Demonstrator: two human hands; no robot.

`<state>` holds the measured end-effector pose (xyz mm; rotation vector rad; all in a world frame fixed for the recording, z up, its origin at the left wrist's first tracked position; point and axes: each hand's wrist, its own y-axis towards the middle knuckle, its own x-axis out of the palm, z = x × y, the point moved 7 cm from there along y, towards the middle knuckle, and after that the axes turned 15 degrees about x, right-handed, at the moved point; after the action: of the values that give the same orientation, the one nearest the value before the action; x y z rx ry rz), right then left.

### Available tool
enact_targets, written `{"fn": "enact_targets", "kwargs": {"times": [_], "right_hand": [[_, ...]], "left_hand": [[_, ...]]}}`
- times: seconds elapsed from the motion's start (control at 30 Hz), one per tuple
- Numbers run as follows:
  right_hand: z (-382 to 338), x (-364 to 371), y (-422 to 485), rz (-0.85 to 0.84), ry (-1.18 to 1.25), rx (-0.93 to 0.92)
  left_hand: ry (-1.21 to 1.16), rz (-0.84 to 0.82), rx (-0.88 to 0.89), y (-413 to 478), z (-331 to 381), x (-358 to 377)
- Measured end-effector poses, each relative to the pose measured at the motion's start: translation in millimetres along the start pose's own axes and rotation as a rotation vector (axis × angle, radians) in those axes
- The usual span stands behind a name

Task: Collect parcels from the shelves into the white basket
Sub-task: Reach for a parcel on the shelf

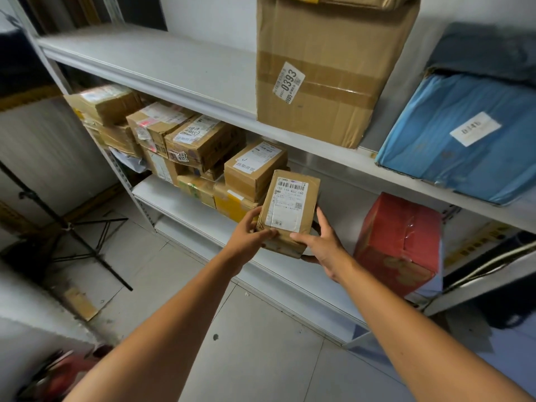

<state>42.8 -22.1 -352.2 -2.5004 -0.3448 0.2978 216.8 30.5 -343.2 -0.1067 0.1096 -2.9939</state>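
Observation:
A small brown cardboard parcel (290,207) with a white barcode label is held at the front of the middle shelf (185,204). My left hand (251,235) grips its lower left corner, thumb on top. My right hand (320,245) holds its lower right side, fingers curled under and thumb on the front face. Several more brown parcels (200,143) are stacked on the same shelf to the left. The white basket is not in view.
A red box (398,242) stands on the middle shelf to the right. On the upper shelf (162,68) sit a tall carton marked 0393 (322,74) and a blue bag parcel (464,134). A black tripod (66,227) stands on the tiled floor at left.

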Motion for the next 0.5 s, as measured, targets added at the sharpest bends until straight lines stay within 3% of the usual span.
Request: {"fn": "enact_targets", "kwargs": {"times": [0.5], "right_hand": [[-18.5,-7.3,-38.9,0.08,-0.034,-0.152]], "left_hand": [[0.026,-0.038,0.03,-17.7,27.0,-0.2]]}}
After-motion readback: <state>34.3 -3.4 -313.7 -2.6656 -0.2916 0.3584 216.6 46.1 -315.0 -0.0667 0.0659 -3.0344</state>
